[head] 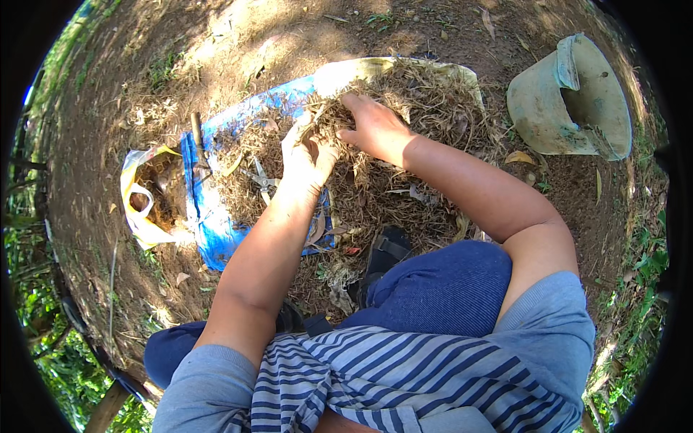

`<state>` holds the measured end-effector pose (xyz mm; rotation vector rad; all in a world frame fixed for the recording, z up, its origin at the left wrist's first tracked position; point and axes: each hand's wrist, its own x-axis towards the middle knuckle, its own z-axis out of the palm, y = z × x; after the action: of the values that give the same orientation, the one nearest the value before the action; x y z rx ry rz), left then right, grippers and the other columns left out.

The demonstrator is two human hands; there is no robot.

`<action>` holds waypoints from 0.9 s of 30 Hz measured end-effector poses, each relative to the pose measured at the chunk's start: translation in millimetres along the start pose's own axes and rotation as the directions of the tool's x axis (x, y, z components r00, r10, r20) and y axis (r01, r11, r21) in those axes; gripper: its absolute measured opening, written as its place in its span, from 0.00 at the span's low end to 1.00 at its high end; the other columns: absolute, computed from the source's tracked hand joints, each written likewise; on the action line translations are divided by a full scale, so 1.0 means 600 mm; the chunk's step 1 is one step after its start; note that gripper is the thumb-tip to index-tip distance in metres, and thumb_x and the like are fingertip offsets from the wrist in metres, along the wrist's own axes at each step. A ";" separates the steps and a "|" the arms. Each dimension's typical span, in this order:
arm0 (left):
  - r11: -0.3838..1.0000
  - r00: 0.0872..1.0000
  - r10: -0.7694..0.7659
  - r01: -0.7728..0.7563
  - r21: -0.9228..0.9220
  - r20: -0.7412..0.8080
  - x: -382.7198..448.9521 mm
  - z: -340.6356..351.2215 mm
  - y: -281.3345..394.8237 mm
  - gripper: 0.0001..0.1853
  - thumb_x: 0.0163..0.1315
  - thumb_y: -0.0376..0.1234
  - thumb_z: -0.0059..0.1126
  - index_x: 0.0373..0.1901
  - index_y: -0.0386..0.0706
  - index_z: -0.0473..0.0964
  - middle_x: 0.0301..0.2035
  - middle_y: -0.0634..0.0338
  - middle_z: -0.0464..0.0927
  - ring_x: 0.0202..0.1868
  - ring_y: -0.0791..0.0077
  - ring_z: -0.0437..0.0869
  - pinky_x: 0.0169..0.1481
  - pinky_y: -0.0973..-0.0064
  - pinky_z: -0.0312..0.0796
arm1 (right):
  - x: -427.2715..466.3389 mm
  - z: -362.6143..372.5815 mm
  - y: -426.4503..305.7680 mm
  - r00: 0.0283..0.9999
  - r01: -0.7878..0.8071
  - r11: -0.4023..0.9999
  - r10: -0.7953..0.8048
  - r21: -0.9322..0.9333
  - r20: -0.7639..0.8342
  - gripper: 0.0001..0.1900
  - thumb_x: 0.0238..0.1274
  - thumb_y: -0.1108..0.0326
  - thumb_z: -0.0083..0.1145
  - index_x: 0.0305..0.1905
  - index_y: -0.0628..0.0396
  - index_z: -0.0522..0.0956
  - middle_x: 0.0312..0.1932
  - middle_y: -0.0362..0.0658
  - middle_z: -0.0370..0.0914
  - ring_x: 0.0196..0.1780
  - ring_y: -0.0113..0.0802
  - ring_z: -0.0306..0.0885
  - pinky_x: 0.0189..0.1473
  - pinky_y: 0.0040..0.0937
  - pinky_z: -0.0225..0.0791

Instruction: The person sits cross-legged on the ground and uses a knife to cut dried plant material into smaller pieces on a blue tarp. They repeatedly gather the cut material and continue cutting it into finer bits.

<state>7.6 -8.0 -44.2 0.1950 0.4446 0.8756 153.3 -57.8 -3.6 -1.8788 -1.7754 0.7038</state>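
A clump of dry, fibrous plant matter point(326, 112) is held up in my left hand point(306, 154), whose fingers curl around its lower side. My right hand point(378, 129) is at the right of that clump, thumb and forefinger spread apart and their tips against the dry strands. Below both hands spreads a heap of similar dry stalks or roots point(400, 173). It lies over a blue and pale woven plastic sheet point(219, 241). Pruning shears point(263, 181) rest with parted blades on the litter, just left of my left wrist.
On bare soil at right, a dirty pale plastic bucket point(536, 103) with a broken wall lies tipped. Left of the sheet is a yellow and white plastic bag point(131, 203) with brown matter in it. A short stick point(196, 132) is at the sheet's left edge. My sandalled foot point(387, 251) borders the heap.
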 end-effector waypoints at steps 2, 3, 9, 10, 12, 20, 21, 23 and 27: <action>0.992 0.998 -0.056 0.055 0.117 0.004 -0.001 -0.006 0.002 0.15 0.66 0.37 0.49 0.50 0.38 0.72 0.48 0.53 0.77 0.47 0.60 0.81 0.47 0.60 0.78 | -0.006 -0.001 0.002 0.999 0.034 0.995 -0.033 -0.089 0.014 0.27 0.54 0.63 0.60 0.57 0.63 0.66 0.50 0.59 0.73 0.55 0.53 0.73 0.58 0.42 0.66; 0.979 0.996 -0.088 0.092 0.180 -0.031 0.002 -0.011 0.006 0.16 0.67 0.38 0.50 0.51 0.39 0.71 0.49 0.52 0.77 0.49 0.60 0.80 0.50 0.58 0.77 | -0.007 -0.003 0.006 0.999 0.039 0.999 -0.039 0.026 0.023 0.26 0.55 0.65 0.58 0.58 0.62 0.66 0.51 0.57 0.73 0.56 0.50 0.73 0.58 0.41 0.66; 1.000 0.999 -0.004 0.004 0.000 -0.044 0.015 -0.052 0.010 0.17 0.69 0.37 0.46 0.53 0.37 0.69 0.50 0.49 0.76 0.50 0.60 0.80 0.51 0.64 0.79 | 0.004 -0.023 0.042 0.996 -0.085 0.962 0.086 0.261 0.009 0.19 0.55 0.74 0.48 0.54 0.60 0.69 0.45 0.48 0.76 0.48 0.37 0.77 0.52 0.34 0.70; 0.999 1.000 -0.020 0.019 -0.030 -0.013 0.017 -0.058 0.015 0.15 0.68 0.35 0.46 0.51 0.37 0.70 0.49 0.49 0.77 0.51 0.59 0.80 0.54 0.63 0.77 | 0.005 -0.023 0.046 0.997 -0.080 0.967 0.081 0.242 0.004 0.14 0.57 0.73 0.51 0.48 0.61 0.73 0.40 0.45 0.78 0.42 0.34 0.77 0.48 0.33 0.71; 0.998 0.998 -0.044 0.041 -0.055 -0.053 0.021 -0.067 0.020 0.14 0.69 0.33 0.43 0.50 0.37 0.71 0.49 0.48 0.77 0.52 0.58 0.78 0.55 0.63 0.76 | 0.006 -0.015 0.046 0.998 -0.057 0.950 0.046 0.308 0.043 0.12 0.57 0.69 0.55 0.45 0.61 0.75 0.37 0.45 0.79 0.40 0.33 0.77 0.46 0.32 0.71; 0.993 0.973 0.006 0.022 0.118 -0.230 0.017 -0.043 0.001 0.11 0.66 0.28 0.40 0.43 0.32 0.70 0.44 0.49 0.76 0.47 0.59 0.77 0.56 0.60 0.71 | 0.014 0.020 0.039 0.997 -0.033 0.949 0.052 0.312 -0.053 0.23 0.47 0.61 0.70 0.43 0.61 0.71 0.34 0.48 0.78 0.37 0.38 0.78 0.41 0.35 0.71; 0.995 0.978 -0.019 0.039 0.093 -0.206 0.014 -0.039 0.006 0.11 0.66 0.29 0.40 0.43 0.32 0.70 0.44 0.49 0.76 0.46 0.59 0.78 0.56 0.60 0.71 | 0.014 0.020 0.041 0.997 -0.048 0.944 0.067 0.328 -0.046 0.23 0.46 0.61 0.71 0.43 0.61 0.71 0.35 0.50 0.78 0.37 0.40 0.79 0.40 0.37 0.72; 0.997 0.963 -0.064 0.050 -0.060 -0.262 0.011 -0.034 0.015 0.10 0.62 0.26 0.45 0.44 0.33 0.70 0.43 0.51 0.76 0.43 0.63 0.79 0.51 0.66 0.74 | 0.016 0.013 0.047 0.974 -0.223 0.761 0.148 0.609 0.172 0.21 0.51 0.64 0.69 0.43 0.63 0.70 0.33 0.48 0.77 0.34 0.35 0.79 0.35 0.33 0.74; 0.795 0.984 0.177 -0.140 0.590 -0.006 -0.025 -0.044 0.025 0.23 0.53 0.14 0.48 0.52 0.35 0.67 0.41 0.56 0.76 0.38 0.74 0.78 0.42 0.78 0.74 | 0.011 -0.001 0.050 0.922 -0.386 0.426 0.161 0.818 0.352 0.18 0.56 0.69 0.65 0.46 0.62 0.69 0.33 0.46 0.76 0.32 0.33 0.77 0.34 0.32 0.76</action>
<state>-22.9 -10.6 -58.1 0.7939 0.7631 0.8878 176.7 -53.1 -23.1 -1.3283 -0.8084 1.6390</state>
